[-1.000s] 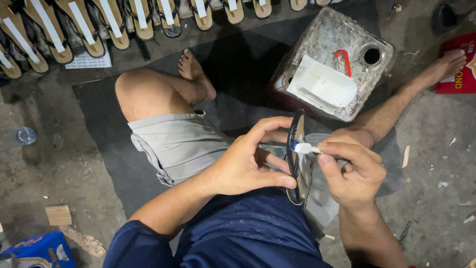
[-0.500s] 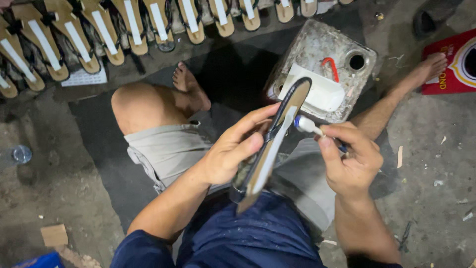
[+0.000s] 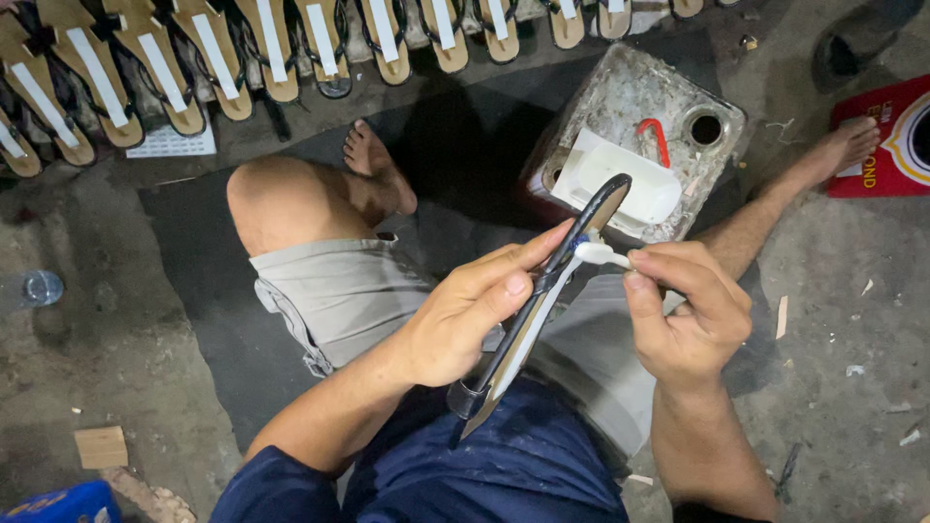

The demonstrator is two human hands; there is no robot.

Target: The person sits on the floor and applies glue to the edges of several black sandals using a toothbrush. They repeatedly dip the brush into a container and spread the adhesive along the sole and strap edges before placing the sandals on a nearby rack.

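Resting edge-up in left grip [image 3: 465, 320] — sandal sole [image 3: 542, 300]

Sandal sole [image 3: 542, 300] edge-up between left hand [image 3: 465, 320] and right hand [image 3: 688, 320]

Location: an informal sandal workshop at floor level. Indicators: a row of unfinished sandals [image 3: 291, 48] laid out on bare, stained concrete [image 3: 116, 358]; a dark mat [image 3: 223, 320] (work surface); a battered metal can [image 3: 630, 116]; wood scraps [image 3: 101, 446] scattered nearby.
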